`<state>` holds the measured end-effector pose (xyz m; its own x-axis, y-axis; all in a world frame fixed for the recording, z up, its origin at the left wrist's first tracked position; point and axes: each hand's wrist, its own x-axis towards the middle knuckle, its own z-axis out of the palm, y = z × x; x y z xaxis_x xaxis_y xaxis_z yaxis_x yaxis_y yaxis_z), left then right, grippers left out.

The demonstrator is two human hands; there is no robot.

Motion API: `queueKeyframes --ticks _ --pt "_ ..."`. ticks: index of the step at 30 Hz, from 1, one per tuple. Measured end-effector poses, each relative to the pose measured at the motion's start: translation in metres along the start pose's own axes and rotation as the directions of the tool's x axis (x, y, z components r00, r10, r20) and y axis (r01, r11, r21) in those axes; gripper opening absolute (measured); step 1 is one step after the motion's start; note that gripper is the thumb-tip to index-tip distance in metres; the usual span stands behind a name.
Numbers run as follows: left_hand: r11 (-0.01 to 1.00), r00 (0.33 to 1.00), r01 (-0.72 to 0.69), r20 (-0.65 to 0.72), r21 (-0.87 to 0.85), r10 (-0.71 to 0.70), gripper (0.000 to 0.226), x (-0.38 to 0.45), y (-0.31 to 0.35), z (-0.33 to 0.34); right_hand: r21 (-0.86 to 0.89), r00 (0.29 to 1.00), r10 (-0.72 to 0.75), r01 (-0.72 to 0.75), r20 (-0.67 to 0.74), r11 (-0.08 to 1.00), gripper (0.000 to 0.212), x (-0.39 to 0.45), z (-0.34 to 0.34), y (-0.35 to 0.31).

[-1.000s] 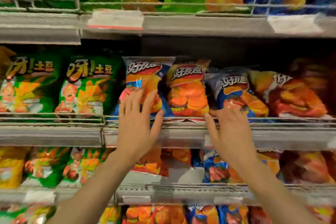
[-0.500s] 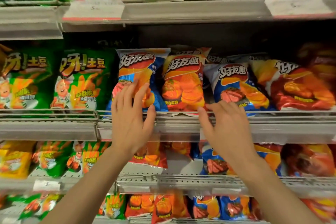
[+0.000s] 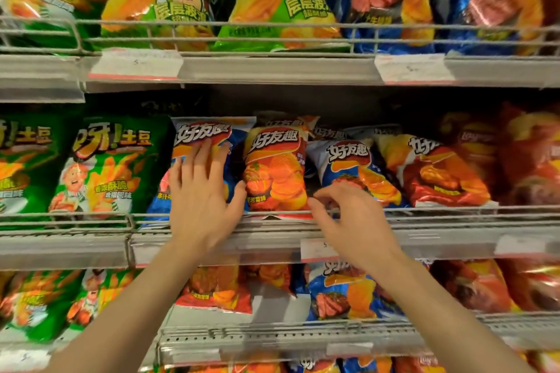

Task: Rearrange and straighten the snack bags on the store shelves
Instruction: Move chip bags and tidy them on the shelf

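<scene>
On the middle shelf stand chip bags in a row. My left hand [image 3: 201, 191] lies flat with straight fingers on a blue chip bag [image 3: 209, 133]. Right of it stands an upright orange chip bag [image 3: 275, 172]. My right hand [image 3: 348, 218] is at the shelf's wire rail [image 3: 454, 210], fingers curled at the bottom corner of a tilted blue chip bag [image 3: 351, 160]; whether it pinches the bag is unclear. A red and yellow bag [image 3: 436, 175] leans to the right of that.
Two green potato snack bags [image 3: 103, 163] fill the shelf's left part. The shelf above holds green bags [image 3: 272, 9] and blue bags [image 3: 385, 0] behind a wire rail. Price labels [image 3: 413, 68] hang on shelf edges. Lower shelves hold more orange and blue bags [image 3: 348, 294].
My left hand slid up onto the blue bag's face. My right hand curled its fingers near the tilted blue bag's bottom corner. The view tilted upward, showing more of the upper shelf.
</scene>
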<state>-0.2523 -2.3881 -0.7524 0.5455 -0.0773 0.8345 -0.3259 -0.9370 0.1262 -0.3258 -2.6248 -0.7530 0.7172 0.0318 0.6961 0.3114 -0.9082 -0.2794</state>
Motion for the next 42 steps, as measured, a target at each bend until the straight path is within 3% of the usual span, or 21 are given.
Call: queueKeyframes --ticks 2,4,6,9,13,15,25,30,33,35,37,39,42 --pt "1.0 1.0 -0.006 -0.004 0.011 0.007 0.072 0.0 -0.003 0.003 -0.06 0.997 0.013 -0.018 -0.081 0.998 0.021 0.011 -0.012 0.014" --pt "1.0 1.0 -0.013 -0.008 0.019 0.013 0.073 0.0 -0.004 0.003 -0.146 0.987 0.121 -0.136 -0.11 0.98 0.032 0.024 -0.021 0.031" --pt "1.0 1.0 -0.022 -0.013 0.009 0.022 0.072 0.0 -0.003 0.002 -0.248 0.958 0.287 -0.282 -0.017 0.927 0.056 0.036 -0.025 0.045" --pt "1.0 1.0 -0.023 -0.021 -0.019 0.023 0.07 -0.002 -0.003 0.002 -0.309 0.854 0.489 -0.423 0.179 0.852 0.089 0.048 -0.024 0.053" --pt "1.0 1.0 -0.024 0.002 -0.02 0.024 0.071 -0.002 -0.003 -0.001 -0.214 0.746 0.551 -0.508 0.374 0.834 0.105 0.06 -0.024 0.056" --pt "1.0 1.0 -0.019 0.001 -0.024 0.019 0.071 -0.002 -0.003 -0.002 -0.176 0.741 0.556 -0.532 0.375 0.828 0.109 0.062 -0.025 0.057" --pt "1.0 1.0 -0.015 0.007 -0.025 0.015 0.07 -0.003 -0.005 0.002 -0.007 0.81 0.568 -0.573 0.143 0.819 0.06 0.058 -0.024 0.065" --pt "0.999 0.999 -0.014 0.036 -0.05 0.016 0.07 -0.003 -0.003 -0.002 -0.104 0.826 0.547 -0.537 0.136 0.837 0.061 0.052 -0.02 0.059" --pt "0.979 0.999 0.004 0.038 -0.205 0.004 0.067 -0.001 -0.004 -0.008 -0.187 0.854 0.51 -0.487 0.103 0.853 0.065 0.043 -0.017 0.053" --pt "0.949 0.998 0.052 -0.002 -0.311 -0.055 0.065 0.002 -0.009 -0.015 -0.228 0.863 0.498 -0.47 0.083 0.853 0.066 0.04 -0.016 0.051" --pt "0.953 0.989 0.135 -0.025 -0.272 -0.147 0.065 0.003 -0.018 -0.022 -0.243 0.867 0.492 -0.462 0.078 0.853 0.066 0.039 -0.016 0.049" --pt "0.921 0.954 0.3 0.081 -0.25 -0.289 0.067 0.006 -0.026 -0.027 -0.252 0.868 0.491 -0.46 0.077 0.852 0.066 0.039 -0.016 0.048" --pt "0.819 0.84 0.522 0.312 -0.24 -0.444 0.081 0.014 -0.035 -0.03 -0.264 0.867 0.492 -0.457 0.081 0.849 0.067 0.038 -0.016 0.047"
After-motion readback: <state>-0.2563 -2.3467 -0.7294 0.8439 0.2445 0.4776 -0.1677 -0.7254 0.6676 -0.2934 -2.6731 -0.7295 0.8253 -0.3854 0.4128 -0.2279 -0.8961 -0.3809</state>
